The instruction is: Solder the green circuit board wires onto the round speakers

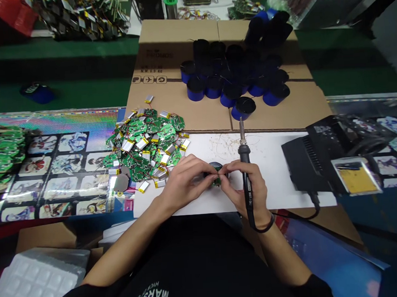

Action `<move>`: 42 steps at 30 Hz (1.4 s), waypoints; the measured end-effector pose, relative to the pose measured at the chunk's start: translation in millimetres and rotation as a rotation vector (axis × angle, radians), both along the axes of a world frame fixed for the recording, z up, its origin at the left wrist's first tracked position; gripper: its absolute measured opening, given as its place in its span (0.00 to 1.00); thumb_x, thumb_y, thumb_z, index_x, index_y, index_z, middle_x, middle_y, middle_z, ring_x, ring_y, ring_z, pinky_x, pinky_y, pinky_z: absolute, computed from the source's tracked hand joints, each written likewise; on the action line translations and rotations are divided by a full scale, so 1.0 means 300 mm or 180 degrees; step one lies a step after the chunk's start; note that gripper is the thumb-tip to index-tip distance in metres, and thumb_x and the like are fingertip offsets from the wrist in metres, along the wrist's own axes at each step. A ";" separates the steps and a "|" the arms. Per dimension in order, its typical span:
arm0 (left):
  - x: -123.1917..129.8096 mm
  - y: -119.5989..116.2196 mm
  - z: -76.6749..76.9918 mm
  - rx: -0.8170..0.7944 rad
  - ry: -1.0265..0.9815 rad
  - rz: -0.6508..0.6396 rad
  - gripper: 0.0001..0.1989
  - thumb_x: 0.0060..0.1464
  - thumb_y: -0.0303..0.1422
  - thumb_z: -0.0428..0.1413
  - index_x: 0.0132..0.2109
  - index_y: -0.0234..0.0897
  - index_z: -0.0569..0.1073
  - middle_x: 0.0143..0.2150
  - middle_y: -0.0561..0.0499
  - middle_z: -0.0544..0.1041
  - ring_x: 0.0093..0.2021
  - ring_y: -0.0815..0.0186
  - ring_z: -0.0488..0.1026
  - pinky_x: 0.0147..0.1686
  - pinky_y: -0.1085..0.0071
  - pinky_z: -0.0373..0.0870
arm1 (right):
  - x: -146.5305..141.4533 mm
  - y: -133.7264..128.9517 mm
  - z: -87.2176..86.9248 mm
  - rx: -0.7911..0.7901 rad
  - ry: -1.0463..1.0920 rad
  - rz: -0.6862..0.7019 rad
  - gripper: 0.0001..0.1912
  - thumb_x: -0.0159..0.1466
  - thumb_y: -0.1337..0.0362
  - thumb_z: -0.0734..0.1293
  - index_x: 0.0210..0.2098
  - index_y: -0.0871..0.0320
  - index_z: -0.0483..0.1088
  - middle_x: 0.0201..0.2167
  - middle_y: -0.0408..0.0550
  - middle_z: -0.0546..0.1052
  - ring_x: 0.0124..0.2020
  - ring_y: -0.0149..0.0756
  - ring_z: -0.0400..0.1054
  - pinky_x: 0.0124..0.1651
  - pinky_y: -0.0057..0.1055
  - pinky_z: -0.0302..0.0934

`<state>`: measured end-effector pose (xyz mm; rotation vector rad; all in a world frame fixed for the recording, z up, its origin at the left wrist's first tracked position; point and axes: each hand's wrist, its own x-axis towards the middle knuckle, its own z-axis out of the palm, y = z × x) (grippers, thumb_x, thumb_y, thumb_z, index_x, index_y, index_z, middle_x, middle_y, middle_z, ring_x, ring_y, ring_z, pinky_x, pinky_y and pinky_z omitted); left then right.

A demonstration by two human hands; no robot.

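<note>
My left hand (187, 180) pinches a small green circuit board (217, 181) from the left, above the white work surface. Opposite it, my right hand (253, 185) has thumb and index fingertips on the same board. A black soldering iron (245, 163) rests in that right hand too, its metal tip pointing up and away from me. Under the fingertips shows part of a round, dark-rimmed piece, mostly covered by my hands. Just left of my left hand lies a pile of green circuit boards with silver batteries (147, 145).
Several blue cylinders with black tops (243, 107) stand on a cardboard sheet (158, 48) beyond my hands. Wire scraps (230, 142) lie before it. At right is a black soldering station (303, 162) beside a yellow sponge (356, 177). More boards (1, 149) lie far left.
</note>
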<state>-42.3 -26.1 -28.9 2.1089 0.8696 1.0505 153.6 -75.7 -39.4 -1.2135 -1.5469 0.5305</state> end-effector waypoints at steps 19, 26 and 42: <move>-0.047 0.051 0.033 -0.0136 0.1022 -0.0779 0.05 0.70 0.28 0.55 0.45 0.38 0.76 0.44 0.47 0.82 0.47 0.59 0.74 0.52 0.62 0.68 | 0.148 -0.068 0.104 -0.0375 0.1169 -0.0108 0.18 0.71 0.49 0.70 0.57 0.47 0.74 0.23 0.39 0.76 0.20 0.34 0.68 0.22 0.32 0.57; -0.040 0.069 0.040 -0.0108 0.1120 -0.0825 0.05 0.71 0.29 0.54 0.44 0.37 0.75 0.42 0.49 0.81 0.45 0.61 0.74 0.49 0.64 0.67 | 0.204 -0.082 0.111 -0.0318 0.0961 -0.0499 0.07 0.66 0.61 0.76 0.42 0.55 0.80 0.26 0.43 0.82 0.20 0.35 0.74 0.19 0.30 0.65; -0.033 0.061 0.013 -0.0139 0.0853 -0.0747 0.04 0.69 0.27 0.56 0.43 0.38 0.75 0.43 0.49 0.82 0.44 0.62 0.74 0.50 0.64 0.68 | 0.251 -0.077 0.124 -0.0356 -0.0487 0.0110 0.07 0.60 0.68 0.77 0.38 0.53 0.83 0.27 0.44 0.85 0.18 0.31 0.73 0.17 0.26 0.60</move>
